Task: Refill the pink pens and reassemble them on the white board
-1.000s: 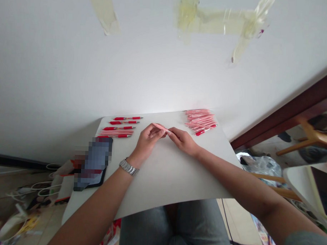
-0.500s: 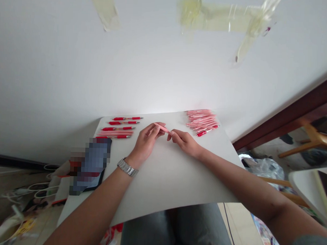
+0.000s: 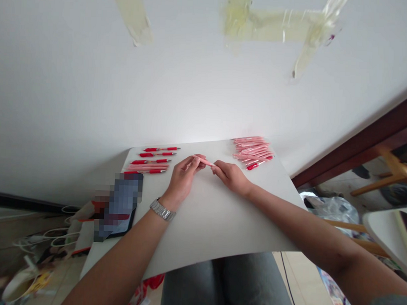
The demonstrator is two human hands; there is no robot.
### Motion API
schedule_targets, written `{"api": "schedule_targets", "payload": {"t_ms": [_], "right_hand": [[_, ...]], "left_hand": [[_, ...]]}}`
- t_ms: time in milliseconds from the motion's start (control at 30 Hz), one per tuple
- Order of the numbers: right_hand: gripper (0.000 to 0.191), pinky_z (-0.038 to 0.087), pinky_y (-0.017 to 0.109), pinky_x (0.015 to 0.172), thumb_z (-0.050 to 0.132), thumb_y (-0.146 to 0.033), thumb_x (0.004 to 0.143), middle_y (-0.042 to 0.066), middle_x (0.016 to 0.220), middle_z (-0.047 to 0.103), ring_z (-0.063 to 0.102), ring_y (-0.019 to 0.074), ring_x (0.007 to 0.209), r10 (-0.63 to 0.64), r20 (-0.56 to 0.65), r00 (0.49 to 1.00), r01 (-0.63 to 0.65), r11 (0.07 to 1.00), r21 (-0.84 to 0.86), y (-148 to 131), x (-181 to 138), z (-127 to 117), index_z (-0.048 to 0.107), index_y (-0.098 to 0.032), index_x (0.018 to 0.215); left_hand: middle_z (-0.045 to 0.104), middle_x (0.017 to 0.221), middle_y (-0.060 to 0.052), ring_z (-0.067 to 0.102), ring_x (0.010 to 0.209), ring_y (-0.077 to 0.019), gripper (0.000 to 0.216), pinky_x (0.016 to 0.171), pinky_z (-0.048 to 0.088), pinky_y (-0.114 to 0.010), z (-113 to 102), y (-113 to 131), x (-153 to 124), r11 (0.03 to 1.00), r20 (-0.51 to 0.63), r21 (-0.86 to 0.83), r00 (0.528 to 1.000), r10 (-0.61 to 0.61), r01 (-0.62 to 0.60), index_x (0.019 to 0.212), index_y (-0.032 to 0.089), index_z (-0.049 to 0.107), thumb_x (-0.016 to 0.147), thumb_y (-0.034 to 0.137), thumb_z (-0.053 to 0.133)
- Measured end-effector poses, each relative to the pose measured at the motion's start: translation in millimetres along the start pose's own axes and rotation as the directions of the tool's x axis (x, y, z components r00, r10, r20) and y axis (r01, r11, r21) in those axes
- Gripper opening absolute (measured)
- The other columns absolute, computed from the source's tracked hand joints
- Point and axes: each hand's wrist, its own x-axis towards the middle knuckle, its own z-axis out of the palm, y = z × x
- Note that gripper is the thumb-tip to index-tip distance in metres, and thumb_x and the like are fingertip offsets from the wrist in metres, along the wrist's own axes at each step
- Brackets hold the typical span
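Observation:
A slim pink pen (image 3: 204, 161) is held above the middle of the white table (image 3: 207, 224). My left hand (image 3: 183, 175) grips its body between thumb and fingers, and a metal watch is on that wrist. At the pen's right end, my right hand (image 3: 233, 176) pinches the tip with thumb and forefinger, which partly hide it. To the left lie several red pens (image 3: 156, 161) in rows, with pink pens (image 3: 146, 167) between two of them. A pile of pink pens (image 3: 252, 146) lies at the back right, with a red pen (image 3: 259, 163) along its near side.
A dark flat device (image 3: 130, 207), its surface pixelated, lies on the table's left edge. The white wall (image 3: 185, 89) rises right behind the table. White cables (image 3: 58, 236) are on the floor at left; a clear plastic bag (image 3: 341, 210) and wooden furniture (image 3: 394, 168) are at right.
The view has shifted slightly, moving the table and pens a little to the right in the picture. Both hands keep hold of the pink pen; my right fingertips have changed position slightly at its end.

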Motion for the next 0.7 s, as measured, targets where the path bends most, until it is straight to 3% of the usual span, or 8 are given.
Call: {"api": "schedule_targets", "payload": {"t_ms": [133,267,533,700], "right_hand": [[0.034,0.037,0.028,0.067,0.045,-0.048,0.111,0.001,0.079,0.063,0.055,0.0162,0.07,-0.008,-0.02,1.0,0.006,0.997,-0.082,4.2,0.4,2.4,0.055,-0.023,0.09],[0.025,0.038,0.028,0.068,0.052,-0.044,0.108,0.002,0.085,0.065,0.056,0.0162,0.073,-0.011,-0.082,0.997,0.006,0.998,-0.061,5.2,0.1,2.7,0.06,-0.023,0.098],[0.026,0.04,0.028,0.067,0.058,-0.047,0.105,0.001,0.082,0.067,0.056,0.0156,0.071,0.018,-0.104,0.994,-0.021,1.0,-0.023,3.6,-0.1,2.2,0.065,-0.022,0.101],[0.04,0.046,0.03,0.076,0.042,-0.052,0.112,0.005,0.091,0.071,0.063,0.0184,0.081,-0.009,-0.097,0.995,0.01,1.0,0.007,1.5,1.0,2.0,0.067,-0.022,0.102]], "left_hand": [[0.072,0.12,-0.01,0.069,0.107,-0.0204,0.036,0.102,0.058,-0.036,-1.5,-3.7,0.5,1.0,-0.012,-0.009,1.0,-0.002,0.002,0.093,0.02,0.084,0.096,0.054,0.074],[0.073,0.125,-0.011,0.072,0.102,-0.0192,0.036,0.102,0.06,-0.038,-0.7,-4.0,-0.5,0.999,-0.023,-0.027,0.999,-0.047,0.047,0.097,0.019,0.083,0.094,0.055,0.076],[0.078,0.116,-0.011,0.076,0.109,-0.0249,0.042,0.104,0.06,-0.042,0.3,-1.4,-1.7,0.995,0.012,-0.055,0.996,-0.084,0.084,0.108,0.02,0.076,0.093,0.059,0.075],[0.079,0.109,-0.011,0.077,0.106,-0.0241,0.041,0.103,0.06,-0.042,-0.1,-1.8,-1.3,0.994,0.005,-0.069,0.997,-0.081,0.081,0.111,0.02,0.074,0.095,0.058,0.074]]}}
